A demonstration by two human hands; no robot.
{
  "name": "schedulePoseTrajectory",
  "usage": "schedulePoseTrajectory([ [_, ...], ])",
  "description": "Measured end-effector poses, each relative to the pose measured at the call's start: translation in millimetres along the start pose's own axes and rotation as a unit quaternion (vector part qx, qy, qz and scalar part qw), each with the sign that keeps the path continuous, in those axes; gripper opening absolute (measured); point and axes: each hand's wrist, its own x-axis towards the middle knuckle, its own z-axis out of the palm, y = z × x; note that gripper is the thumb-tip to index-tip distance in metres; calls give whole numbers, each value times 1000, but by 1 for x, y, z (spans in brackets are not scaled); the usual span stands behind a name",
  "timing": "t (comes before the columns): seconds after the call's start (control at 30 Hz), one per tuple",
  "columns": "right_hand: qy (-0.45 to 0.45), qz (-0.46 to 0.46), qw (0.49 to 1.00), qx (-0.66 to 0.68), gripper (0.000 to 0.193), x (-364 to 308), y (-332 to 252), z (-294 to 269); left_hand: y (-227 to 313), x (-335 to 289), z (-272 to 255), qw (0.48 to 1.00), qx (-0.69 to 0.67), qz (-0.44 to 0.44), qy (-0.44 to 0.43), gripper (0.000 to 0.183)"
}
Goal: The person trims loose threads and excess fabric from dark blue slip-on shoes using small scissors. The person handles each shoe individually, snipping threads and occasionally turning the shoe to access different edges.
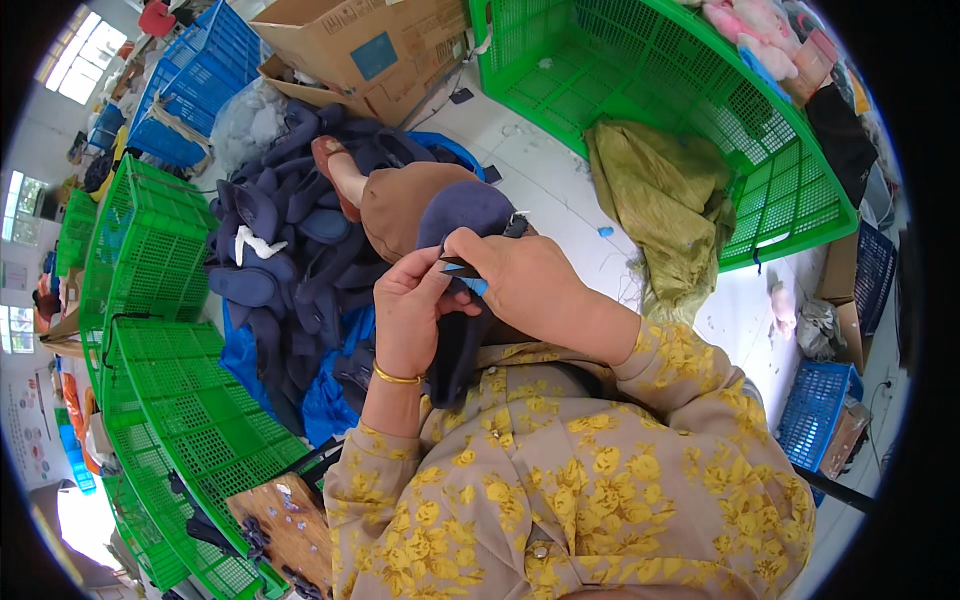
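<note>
A navy felt-like slipper (462,212) lies over my lap, its rounded end pointing away from me. My left hand (408,312) is closed at its edge, thumb and forefinger pinched together; what lies right between the fingertips is too small to make out. In my right hand (535,292) are small thread snips (461,268) with dark blades and a blue part, their tips pointing at the left fingertips. The right fingers wrap round them and hide most of the handle. Beyond my lap to the left lies a big heap of similar navy slippers (300,215).
Blue sheeting (330,400) lies under the heap. Green crates (200,400) line the left side, and a large green crate (640,60) stands at the far right with an olive sack (665,190) draped by it. A cardboard box (370,55) is at the back. A wooden board (285,525) sits at lower left.
</note>
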Motion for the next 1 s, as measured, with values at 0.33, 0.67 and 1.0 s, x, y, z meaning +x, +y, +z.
schedulePoseTrajectory([
  [0.33, 287, -205, 933, 71, 22, 7, 2, 5, -22, 1, -4, 996, 48, 73, 18, 13],
  [0.67, 136, -109, 873, 456, 7, -30, -22, -39, -15, -3, 8, 995, 37, 75, 57, 12],
  [1.0, 109, 4, 993, 50, 20, -43, 9, -8, -28, -2, 11, 912, 320, 225, 125, 15],
])
